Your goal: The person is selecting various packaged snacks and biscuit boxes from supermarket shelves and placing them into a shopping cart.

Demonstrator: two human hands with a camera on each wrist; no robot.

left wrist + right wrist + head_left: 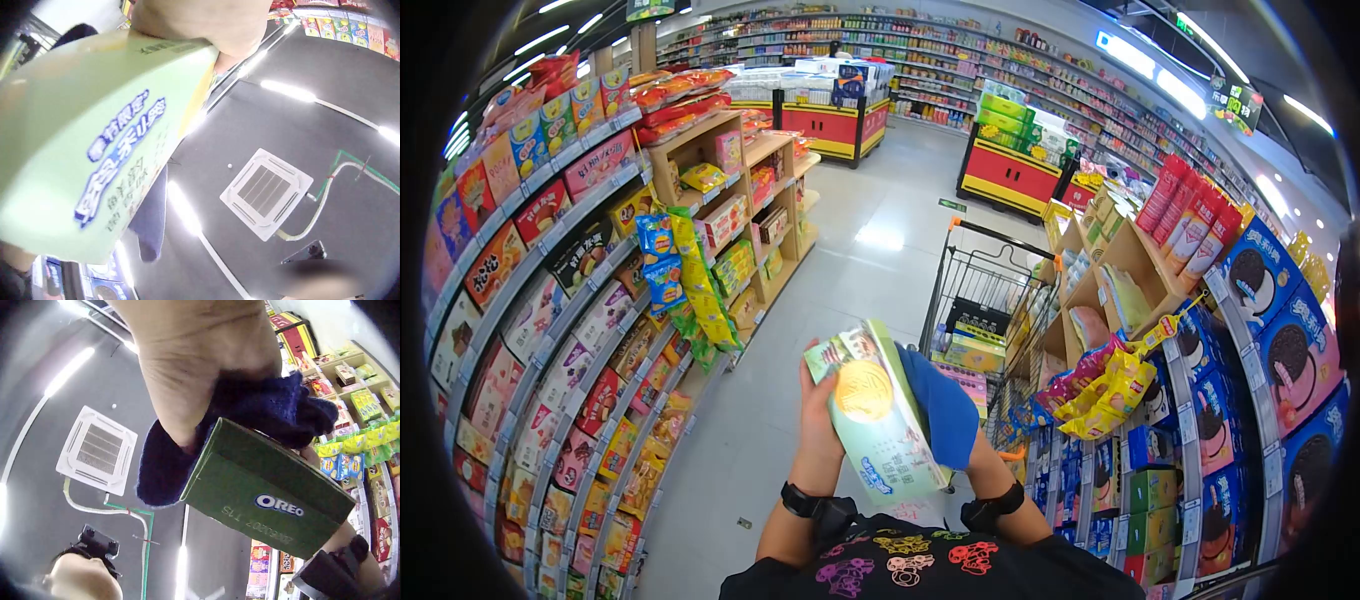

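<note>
A pale green Oreo box is held up in front of the chest, tilted, its printed front facing up. My left hand grips its left side; in the left wrist view that hand is at the box's upper edge. My right hand is at the right side with a blue cloth, which lies against the box. In the right wrist view, the right hand has its fingers wrapped in the cloth beside the box's dark green end; the fingertips are hidden.
A shopping cart with boxes inside stands ahead to the right. Snack shelves run along the left, and a shelf of blue Oreo boxes along the right. Hanging snack packets stick out near the cart. An aisle floor runs between.
</note>
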